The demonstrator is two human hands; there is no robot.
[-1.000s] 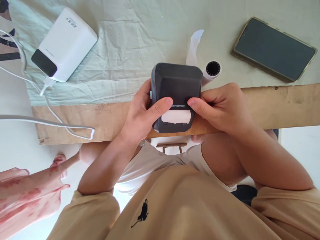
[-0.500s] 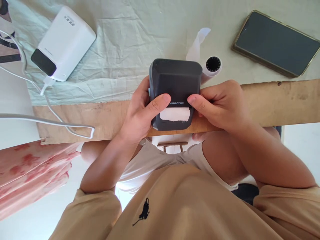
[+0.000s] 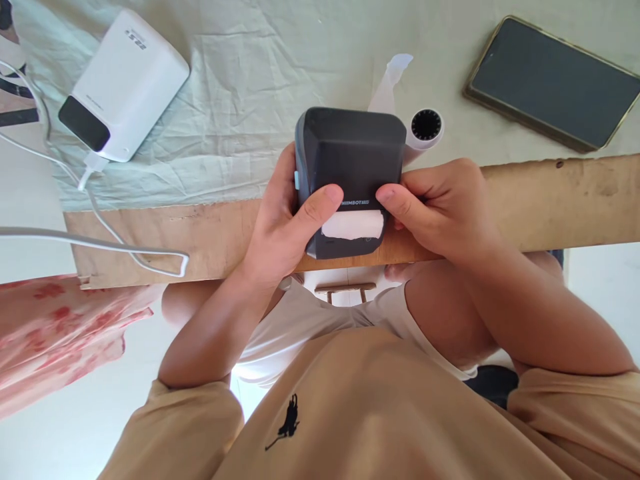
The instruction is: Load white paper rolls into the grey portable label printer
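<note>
Between my two hands is a dark label printer (image 3: 354, 157) with NIIMBOT lettering, held over the table's wooden front edge. A torn white paper strip (image 3: 353, 225) sticks out of its slot, on the side nearer me. My left hand (image 3: 287, 223) wraps around the printer's left side, thumb on top near the lettering. Its right side is gripped by my right hand (image 3: 440, 207), thumb at the corner by the slot and the other fingers curled. Behind the printer lies a white label roll (image 3: 425, 130) with a black core, its loose paper tail (image 3: 393, 83) curling away.
A white power bank (image 3: 127, 87) with a plugged-in white cable (image 3: 113, 230) lies at the left. At the far right is a smartphone (image 3: 555, 83), resting on something dark. Pale green cloth (image 3: 260, 67) covers the table behind the bare wooden edge (image 3: 565, 200).
The printer has tilted slightly in my hands, its far end rising a little toward the back. Both hands keep their hold. The pink patterned cloth at the left has swayed.
</note>
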